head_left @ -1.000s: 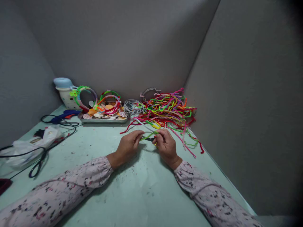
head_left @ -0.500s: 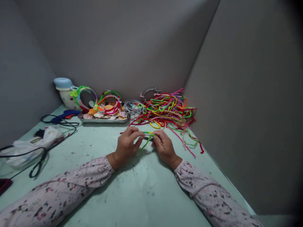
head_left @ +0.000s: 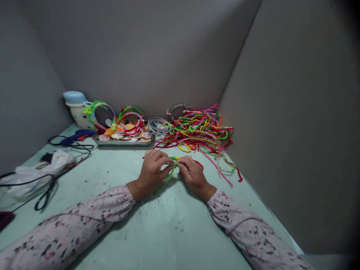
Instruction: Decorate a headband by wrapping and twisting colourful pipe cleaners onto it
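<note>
Mid-table, green pipe cleaner [head_left: 168,177], bent into a loop, one end trailing

Both forearms [head_left: 75,221] reached inward from the lower corners in pale speckled sleeves. The left hand [head_left: 152,174] and right hand [head_left: 192,176] met centrally, knuckles up, their curled fingers [head_left: 168,168] almost touching.

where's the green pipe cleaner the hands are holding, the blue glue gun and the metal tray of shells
bright green fuzzy pipe cleaner [head_left: 168,179], head view, on its loose end below the hands
blue plastic hot glue gun [head_left: 77,135], head view, on its body
shallow metal tray of shells [head_left: 122,143], head view, on its front rim
</note>
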Tool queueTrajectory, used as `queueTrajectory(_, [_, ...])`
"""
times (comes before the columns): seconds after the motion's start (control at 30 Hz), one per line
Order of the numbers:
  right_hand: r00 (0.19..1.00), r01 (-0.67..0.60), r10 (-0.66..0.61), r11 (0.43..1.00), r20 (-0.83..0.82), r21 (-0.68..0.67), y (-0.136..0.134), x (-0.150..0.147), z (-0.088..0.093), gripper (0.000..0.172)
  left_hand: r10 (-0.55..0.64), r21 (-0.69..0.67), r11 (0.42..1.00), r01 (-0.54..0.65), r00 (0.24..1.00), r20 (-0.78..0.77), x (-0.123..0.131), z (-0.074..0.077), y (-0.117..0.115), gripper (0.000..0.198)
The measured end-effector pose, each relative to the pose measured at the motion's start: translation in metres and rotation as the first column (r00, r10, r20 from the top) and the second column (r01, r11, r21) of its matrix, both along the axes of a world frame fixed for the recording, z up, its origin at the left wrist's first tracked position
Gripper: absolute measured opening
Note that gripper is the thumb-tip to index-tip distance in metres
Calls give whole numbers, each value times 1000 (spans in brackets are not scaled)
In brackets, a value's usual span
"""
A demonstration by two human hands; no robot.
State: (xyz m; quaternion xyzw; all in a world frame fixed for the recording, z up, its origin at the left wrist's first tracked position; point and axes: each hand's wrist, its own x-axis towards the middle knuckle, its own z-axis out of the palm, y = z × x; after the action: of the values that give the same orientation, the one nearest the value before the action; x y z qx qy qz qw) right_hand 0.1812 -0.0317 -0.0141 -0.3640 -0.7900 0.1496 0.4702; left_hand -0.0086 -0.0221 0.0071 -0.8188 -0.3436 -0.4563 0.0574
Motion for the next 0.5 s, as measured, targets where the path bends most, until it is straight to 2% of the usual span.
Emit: queueTrajectory(0.5, [1000, 13, -14, 998, 15, 53, -1, -1, 1, 16, -61, -57, 997, 61, 998, -2, -1, 0, -2, 12])
